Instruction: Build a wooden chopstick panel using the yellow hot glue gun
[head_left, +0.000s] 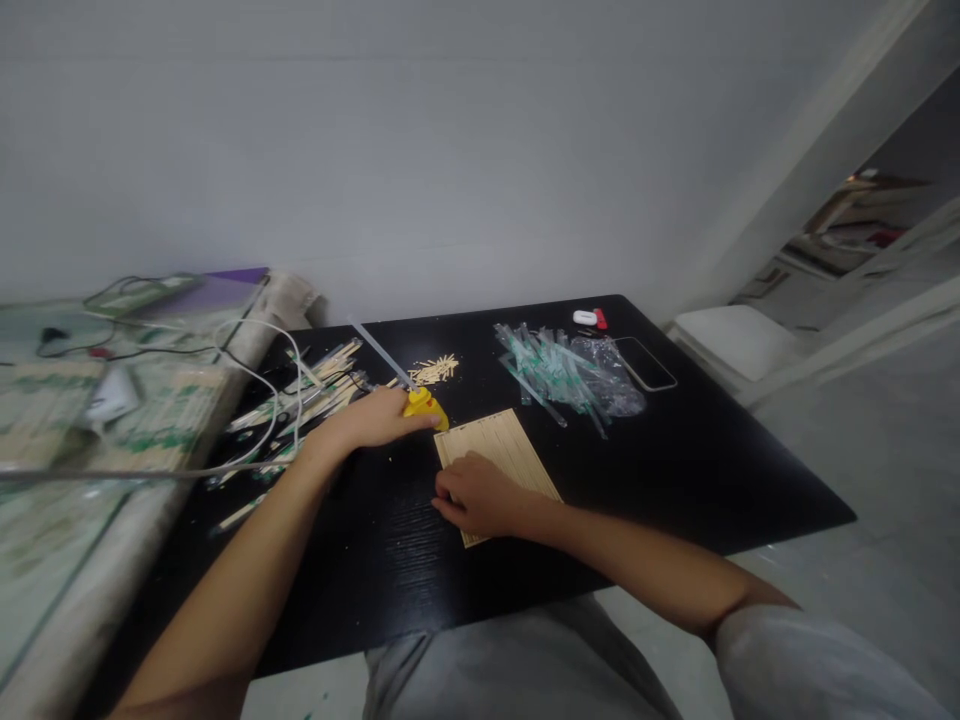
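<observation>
In my left hand point(379, 415) is a yellow hot glue gun point(426, 407), with a long translucent glue stick point(382, 352) rising from its back. The gun's front end points at the upper left corner of a flat panel of pale wooden sticks point(506, 445) laid side by side. My right hand point(480, 494) lies over the lower left part of that panel, fingers curled and thumb at its left edge. What the right fingertips touch is partly hidden.
Short stick pieces point(436, 369) lie behind the panel. Loose long sticks point(322, 385) and a white cable point(298, 380) are at left. Clear green-marked wrappers point(547, 365), a phone-shaped frame point(645, 363) and a white case point(584, 317) occupy the back right of the black table point(675, 470).
</observation>
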